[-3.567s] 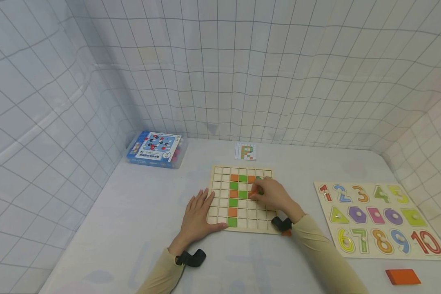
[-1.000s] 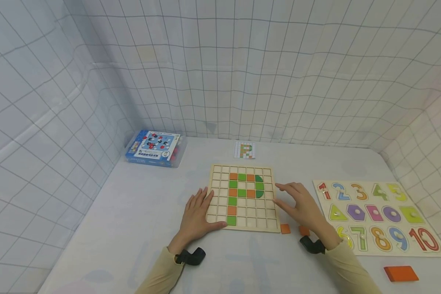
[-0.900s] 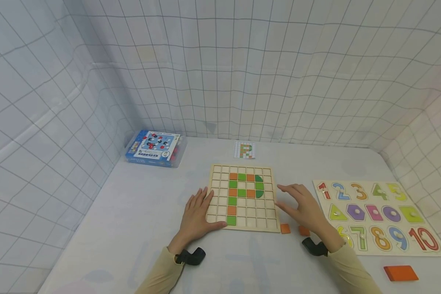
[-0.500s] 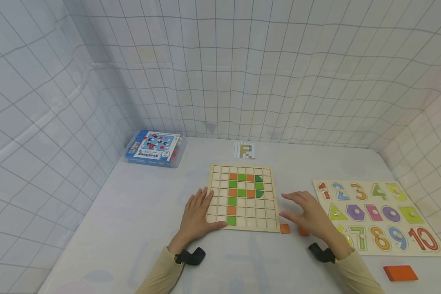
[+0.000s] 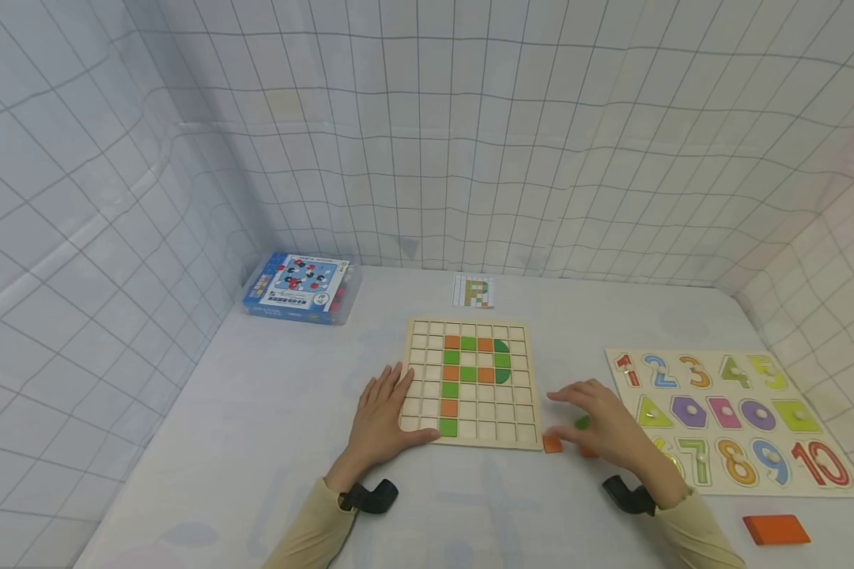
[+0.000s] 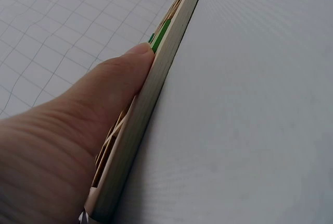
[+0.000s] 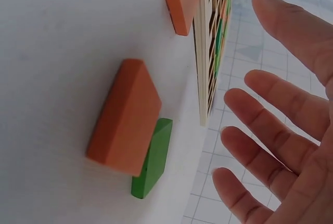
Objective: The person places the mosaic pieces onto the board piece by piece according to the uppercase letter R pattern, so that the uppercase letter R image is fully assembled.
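Note:
A wooden grid board lies mid-table, with orange and green tiles set in a P-like pattern. My left hand rests on its left edge with spread fingers; in the left wrist view the thumb touches the near edge beside a green tile. To the right of the board, my right hand hovers over the table, fingers apart and holding nothing. Beneath it, the right wrist view shows an orange tile next to a green tile. Another orange tile lies at the board's near right corner.
Behind the board lies a small pattern card. A blue boxed set stands back left. On the right are a number-and-shape puzzle board and an orange block. Gridded cloth walls enclose the table.
My right hand has left the upper right cells, where a green column with rounded ends now shows, and moved right and nearer, above the loose tiles. The left hand has stayed in place.

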A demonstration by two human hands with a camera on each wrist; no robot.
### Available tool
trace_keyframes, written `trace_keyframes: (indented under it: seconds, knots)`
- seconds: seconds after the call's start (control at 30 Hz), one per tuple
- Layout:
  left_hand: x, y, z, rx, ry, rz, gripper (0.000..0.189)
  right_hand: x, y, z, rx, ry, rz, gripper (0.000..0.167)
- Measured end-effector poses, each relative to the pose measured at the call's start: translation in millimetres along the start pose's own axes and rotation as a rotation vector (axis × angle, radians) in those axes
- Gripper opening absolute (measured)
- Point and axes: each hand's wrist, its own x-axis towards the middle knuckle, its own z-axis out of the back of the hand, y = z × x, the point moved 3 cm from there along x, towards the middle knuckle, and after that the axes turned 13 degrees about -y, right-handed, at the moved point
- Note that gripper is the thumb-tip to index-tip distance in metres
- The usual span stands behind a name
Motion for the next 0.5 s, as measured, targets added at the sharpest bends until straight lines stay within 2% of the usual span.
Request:
trace_keyframes:
  seconds: [0.27,0.5]
  knots:
    - [0.3,-0.7,0.6,-0.001,-0.007,-0.005,0.106,-2.5,0.9,-2.0,-0.008,0.016,0.02,0.046]
    - [0.6,-1.0,0.7,-0.001,-0.006,-0.005,0.106,-3.9,2.0,-3.4,-0.003,0.059,-0.004,0.042]
